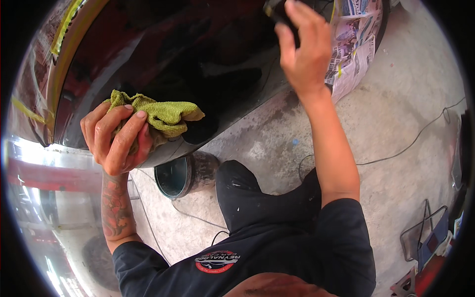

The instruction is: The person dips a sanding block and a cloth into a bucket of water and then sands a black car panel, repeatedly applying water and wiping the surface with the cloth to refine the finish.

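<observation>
A crumpled yellow-green cloth [170,115] is bunched in my left hand [116,136], fingers curled over it, against the lower part of a glossy black car body panel [163,54]. My right hand [309,47] reaches up to the far right part of the same panel. Its thumb and fingers grip a small dark block [279,14] with a yellowish edge; the top of the picture cuts part of it off, and its exact kind I cannot make out.
Printed newspaper [354,49] covers the area right of the panel. Clear plastic film and yellow tape [62,37] edge its left side. Below stands a dark bucket [185,173] holding liquid. A thin cable [396,161] crosses the concrete floor [396,109]; a folding chair [428,235] is at lower right.
</observation>
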A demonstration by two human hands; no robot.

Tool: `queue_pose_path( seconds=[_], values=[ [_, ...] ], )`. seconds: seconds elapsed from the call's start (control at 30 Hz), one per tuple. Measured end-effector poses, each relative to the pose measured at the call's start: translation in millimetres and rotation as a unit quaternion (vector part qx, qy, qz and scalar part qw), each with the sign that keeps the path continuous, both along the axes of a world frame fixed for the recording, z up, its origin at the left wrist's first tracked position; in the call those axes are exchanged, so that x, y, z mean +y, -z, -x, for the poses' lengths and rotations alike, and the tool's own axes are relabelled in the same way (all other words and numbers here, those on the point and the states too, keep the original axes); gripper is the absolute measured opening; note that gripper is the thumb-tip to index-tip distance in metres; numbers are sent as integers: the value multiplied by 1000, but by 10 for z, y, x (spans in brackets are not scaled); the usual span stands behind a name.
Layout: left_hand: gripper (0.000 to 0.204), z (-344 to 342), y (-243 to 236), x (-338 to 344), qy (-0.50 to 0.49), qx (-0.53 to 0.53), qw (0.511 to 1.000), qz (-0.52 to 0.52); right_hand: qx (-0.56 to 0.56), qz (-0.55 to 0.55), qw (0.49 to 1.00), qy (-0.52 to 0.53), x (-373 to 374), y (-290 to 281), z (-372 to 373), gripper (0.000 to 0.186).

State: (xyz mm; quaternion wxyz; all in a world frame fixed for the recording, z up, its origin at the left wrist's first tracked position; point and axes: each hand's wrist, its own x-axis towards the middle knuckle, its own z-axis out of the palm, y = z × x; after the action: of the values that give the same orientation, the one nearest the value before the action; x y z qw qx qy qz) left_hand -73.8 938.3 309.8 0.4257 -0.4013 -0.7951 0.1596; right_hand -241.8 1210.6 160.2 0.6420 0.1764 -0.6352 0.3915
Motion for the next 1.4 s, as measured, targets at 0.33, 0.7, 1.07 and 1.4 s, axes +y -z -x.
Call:
queue_pose_path(
  seconds=[0.33,0.7,1.07,1.4],
  values=[
    [28,3,5,-11,0,4,1000,1,-12,-16,1000,-11,28,-68,-31,41],
    [27,13,9,1,3,6,1000,3,1,21,1000,-10,-59,22,-3,43],
    [26,6,12,-5,4,7,1000,2,-18,35,999,4,-122,67,-78,44],
    [25,9,11,-18,6,8,1000,2,-44,107,993,-1,-210,-161,-108,37]
  ],
)
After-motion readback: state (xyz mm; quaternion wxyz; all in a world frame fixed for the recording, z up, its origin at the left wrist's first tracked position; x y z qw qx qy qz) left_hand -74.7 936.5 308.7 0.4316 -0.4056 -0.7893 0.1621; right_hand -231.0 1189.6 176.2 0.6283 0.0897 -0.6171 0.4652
